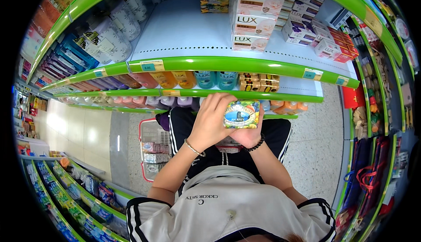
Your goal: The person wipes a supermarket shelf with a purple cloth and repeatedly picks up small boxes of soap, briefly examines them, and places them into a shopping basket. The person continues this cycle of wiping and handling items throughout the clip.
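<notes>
Both of my hands hold one small boxed soap (240, 114) upright in front of my lap, its printed yellow, green and blue face showing. My left hand (213, 118) grips its left side, with fingers bent around the upper left corner. From below and behind, my right hand (248, 136) supports it, and its thumb runs up along the right side. The box hides part of the right fingers. Down to my left stands a red-rimmed shopping basket (140, 152) with several wrapped packs (154, 158) in it.
Ahead is a shelf unit with a green front edge (197, 64). White and pink soap boxes (254, 22) are stacked on its upper level, with pump bottles (109, 40) at left. Coloured bottles (205, 78) line the level below. More shelves stand at right and lower left.
</notes>
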A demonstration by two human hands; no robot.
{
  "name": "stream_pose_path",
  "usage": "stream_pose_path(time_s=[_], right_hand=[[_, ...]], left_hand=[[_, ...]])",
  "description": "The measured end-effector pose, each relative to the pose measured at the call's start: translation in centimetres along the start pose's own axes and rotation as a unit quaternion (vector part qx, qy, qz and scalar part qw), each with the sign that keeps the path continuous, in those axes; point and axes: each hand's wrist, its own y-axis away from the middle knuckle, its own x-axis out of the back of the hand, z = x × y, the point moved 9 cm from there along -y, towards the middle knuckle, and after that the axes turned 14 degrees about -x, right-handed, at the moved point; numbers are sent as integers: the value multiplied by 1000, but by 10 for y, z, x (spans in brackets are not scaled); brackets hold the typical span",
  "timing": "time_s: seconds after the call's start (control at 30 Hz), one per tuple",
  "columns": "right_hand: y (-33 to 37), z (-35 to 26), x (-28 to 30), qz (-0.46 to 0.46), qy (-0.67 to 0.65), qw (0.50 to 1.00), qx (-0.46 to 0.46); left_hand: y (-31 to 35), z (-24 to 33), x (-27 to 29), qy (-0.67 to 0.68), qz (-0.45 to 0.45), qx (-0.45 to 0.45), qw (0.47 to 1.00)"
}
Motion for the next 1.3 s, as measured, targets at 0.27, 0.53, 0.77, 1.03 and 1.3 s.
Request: stream_pose_path(time_s=[0.27,0.53,0.77,1.03,1.3], right_hand=[[5,-14,5,119,132,982,57],[16,-34,-1,294,381,869,113],[27,-44,-7,301,310,892,135],[34,-44,-52,308,394,846,182],[24,-35,-62,307,427,831,180]], left_hand=[[0,1,-15,-62,-38,8,997],[6,-10,-19,62,-18,56,996],[21,-34,-28,450,62,121,883],[31,-39,-23,540,109,97,829],[48,-44,-15,556,129,130,811]])
